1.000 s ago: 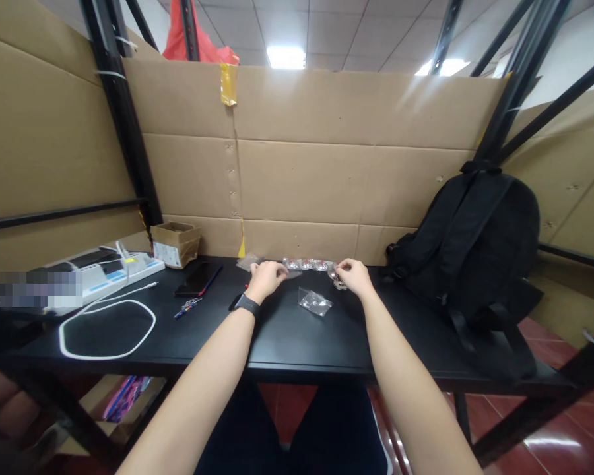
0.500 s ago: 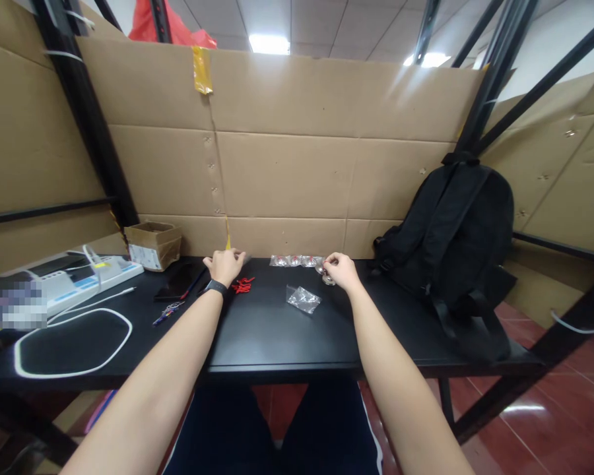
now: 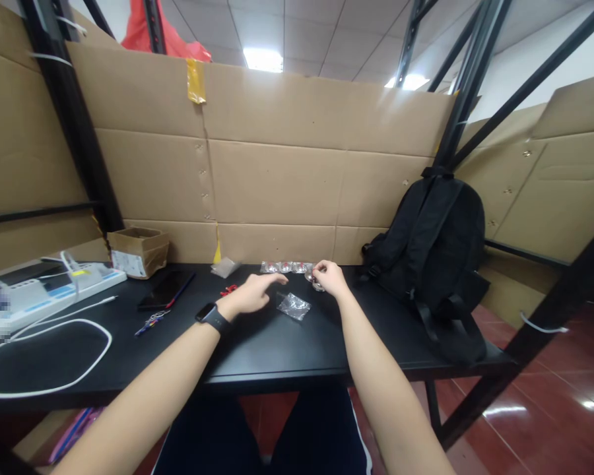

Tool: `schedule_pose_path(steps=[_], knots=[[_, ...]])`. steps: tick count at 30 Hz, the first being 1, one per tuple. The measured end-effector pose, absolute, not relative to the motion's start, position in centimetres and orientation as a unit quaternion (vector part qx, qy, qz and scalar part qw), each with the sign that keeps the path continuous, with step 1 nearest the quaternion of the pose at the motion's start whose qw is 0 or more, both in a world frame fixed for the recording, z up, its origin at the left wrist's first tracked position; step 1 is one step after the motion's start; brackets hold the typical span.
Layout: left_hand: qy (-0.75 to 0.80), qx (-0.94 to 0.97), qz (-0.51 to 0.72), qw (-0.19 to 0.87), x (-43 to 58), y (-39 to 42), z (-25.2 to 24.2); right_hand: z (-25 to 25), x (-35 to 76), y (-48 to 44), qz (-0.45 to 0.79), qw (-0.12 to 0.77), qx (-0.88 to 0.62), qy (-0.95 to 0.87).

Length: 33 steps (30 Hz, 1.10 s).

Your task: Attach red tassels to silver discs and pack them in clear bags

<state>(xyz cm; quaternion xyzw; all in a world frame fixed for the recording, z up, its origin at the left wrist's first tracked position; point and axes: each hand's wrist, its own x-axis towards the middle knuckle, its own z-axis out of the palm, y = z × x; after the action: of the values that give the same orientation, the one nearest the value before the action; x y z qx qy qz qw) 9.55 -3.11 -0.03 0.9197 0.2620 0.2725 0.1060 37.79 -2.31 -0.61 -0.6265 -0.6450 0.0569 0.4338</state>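
Observation:
My left hand [image 3: 251,295], a black watch on its wrist, hovers over the black table [image 3: 257,346] with fingers stretched toward a small clear plastic bag [image 3: 293,305]. It holds nothing. Small red pieces [image 3: 228,289] lie just left of it. My right hand [image 3: 329,277] is pinched on a small shiny metal piece [image 3: 317,284] at the end of a row of clear packets [image 3: 284,267] by the cardboard wall. Another crumpled clear bag [image 3: 224,267] lies farther left.
A black backpack [image 3: 428,244] leans at the table's right end. A dark phone [image 3: 164,289], keys [image 3: 148,323], a small cardboard box [image 3: 137,251], a white power strip [image 3: 44,284] and a black mat with white rim [image 3: 39,356] are on the left. Cardboard walls surround the table.
My left hand went left to the back wall, left the crumpled bag there, then came back right toward the clear bag. The red pieces became visible. My right hand stayed put.

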Motion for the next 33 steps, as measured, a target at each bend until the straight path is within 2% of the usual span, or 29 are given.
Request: schedule_pose_path(steps=[4, 8, 13, 21, 28, 33], knots=[[0.206, 0.945, 0.168, 0.189, 10.8, -5.2, -0.1, -0.7, 37.9, -2.3, 0.070, 0.426, -0.629, -0.647], [0.251, 0.945, 0.137, 0.160, 10.5, -4.9, -0.6, -0.7, 37.8, -2.3, 0.082, 0.431, -0.622, -0.649], [0.405, 0.896, 0.178, 0.038, 10.6, -3.3, -2.4, -0.6, 37.7, -2.4, 0.088, 0.426, -0.619, -0.654], [0.471, 0.808, 0.353, 0.030, 6.5, -0.4, -0.7, -0.3, 36.1, -3.4, 0.154, 0.373, -0.546, -0.734], [0.442, 0.865, 0.228, 0.065, 3.0, 0.6, -0.5, -1.1, 34.6, -3.3, 0.218, 0.324, -0.480, -0.785], [0.459, 0.869, 0.185, 0.025, 3.9, 0.4, -0.6, -1.5, 34.5, -3.1, 0.252, 0.292, -0.447, -0.807]])
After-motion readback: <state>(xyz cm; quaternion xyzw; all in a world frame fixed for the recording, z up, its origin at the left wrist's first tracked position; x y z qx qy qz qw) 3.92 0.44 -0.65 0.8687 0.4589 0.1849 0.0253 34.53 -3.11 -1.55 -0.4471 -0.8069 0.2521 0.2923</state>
